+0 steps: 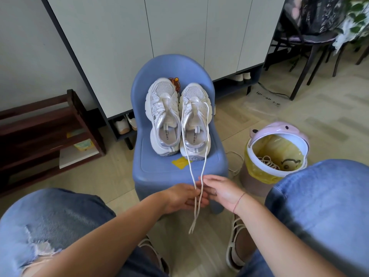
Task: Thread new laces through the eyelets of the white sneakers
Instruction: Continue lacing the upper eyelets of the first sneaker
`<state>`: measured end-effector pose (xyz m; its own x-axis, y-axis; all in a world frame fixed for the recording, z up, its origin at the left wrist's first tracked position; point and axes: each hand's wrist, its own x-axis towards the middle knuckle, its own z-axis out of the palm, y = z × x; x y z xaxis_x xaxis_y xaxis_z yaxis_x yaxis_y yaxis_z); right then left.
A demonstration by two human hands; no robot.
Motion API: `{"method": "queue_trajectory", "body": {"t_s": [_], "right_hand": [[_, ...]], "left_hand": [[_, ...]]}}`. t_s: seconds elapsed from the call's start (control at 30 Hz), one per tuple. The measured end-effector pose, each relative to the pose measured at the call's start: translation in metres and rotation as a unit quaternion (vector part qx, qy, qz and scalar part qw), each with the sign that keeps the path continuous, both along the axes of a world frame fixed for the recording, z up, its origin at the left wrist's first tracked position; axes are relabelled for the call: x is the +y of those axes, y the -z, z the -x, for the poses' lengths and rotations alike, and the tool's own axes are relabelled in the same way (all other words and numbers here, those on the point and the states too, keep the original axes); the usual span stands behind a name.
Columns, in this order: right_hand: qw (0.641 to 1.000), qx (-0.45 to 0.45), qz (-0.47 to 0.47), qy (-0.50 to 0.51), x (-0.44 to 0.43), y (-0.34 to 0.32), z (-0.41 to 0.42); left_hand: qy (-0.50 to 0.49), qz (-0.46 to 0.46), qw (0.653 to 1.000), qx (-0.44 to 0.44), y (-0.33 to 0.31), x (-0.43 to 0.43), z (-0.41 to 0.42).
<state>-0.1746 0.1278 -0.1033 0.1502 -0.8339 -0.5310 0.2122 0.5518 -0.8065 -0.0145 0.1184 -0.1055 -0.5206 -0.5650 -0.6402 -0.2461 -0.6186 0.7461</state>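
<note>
Your left hand (pixel 183 196), lower centre, pinches both strands of the lace (pixel 198 191); your right hand (pixel 221 190) lies slack alongside. The white sneakers (pixel 163 108) sit mid-frame on the blue chair (pixel 159 168), with the waste bin (pixel 249 154) close on the right.

White sneakers (pixel 175 118), white lace (pixel 201 172), blue chair (pixel 155 166), pink bin (pixel 279 132) with yellow liner (pixel 259 170).

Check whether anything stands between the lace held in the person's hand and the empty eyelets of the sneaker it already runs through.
Nothing visible does. The lace runs free from the left hand over the blue chair to the laced sneaker, whose upper eyelets lie uncovered. The other sneaker stands beside it, off the path.
</note>
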Motion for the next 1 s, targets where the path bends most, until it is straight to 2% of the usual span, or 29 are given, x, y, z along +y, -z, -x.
{"method": "queue_trajectory", "body": {"t_s": [0.27,0.33,0.37,0.43,0.47,0.5,0.53,0.6,0.7,0.77,0.87,1.0], "right_hand": [[0.998,0.052,0.034,-0.002,-0.002,-0.004,-0.01],[0.997,0.071,0.021,-0.001,-0.006,-0.004,-0.011],[0.995,0.101,0.023,-0.005,-0.009,-0.004,-0.01],[0.973,0.218,0.069,-0.026,-0.021,-0.008,-0.006],[0.959,0.266,0.092,-0.038,-0.027,-0.013,-0.003],[0.95,0.289,0.11,-0.042,-0.034,-0.02,-0.001],[0.948,0.292,0.122,-0.042,-0.041,-0.028,0.002],[0.954,0.27,0.129,-0.02,-0.056,-0.045,0.007],[0.957,0.249,0.13,0.065,-0.083,-0.063,0.015],[0.953,0.244,0.143,0.106,-0.102,-0.07,0.019],[0.94,0.265,0.168,0.13,-0.123,-0.076,0.022],[0.942,0.253,0.183,0.124,-0.147,-0.084,0.02]], "left_hand": [[0.037,0.013,0.999,-0.03,0.008,0.003,0.0],[0.053,0.048,0.994,-0.083,0.006,0.001,0.0],[0.077,0.106,0.981,-0.144,0.002,-0.004,-0.001],[0.169,0.255,0.904,-0.297,-0.015,-0.021,-0.005],[0.189,0.3,0.873,-0.336,-0.027,-0.029,-0.008],[0.179,0.321,0.864,-0.345,-0.039,-0.037,-0.011],[0.148,0.329,0.87,-0.336,-0.052,-0.044,-0.014],[0.036,0.348,0.884,-0.311,-0.074,-0.056,-0.02],[-0.151,0.426,0.84,-0.3,-0.091,-0.079,-0.022],[-0.243,0.45,0.818,-0.262,-0.101,-0.098,-0.02],[-0.276,0.47,0.804,-0.239,-0.114,-0.123,-0.014],[-0.219,0.459,0.823,-0.255,-0.127,-0.155,-0.001]]}}
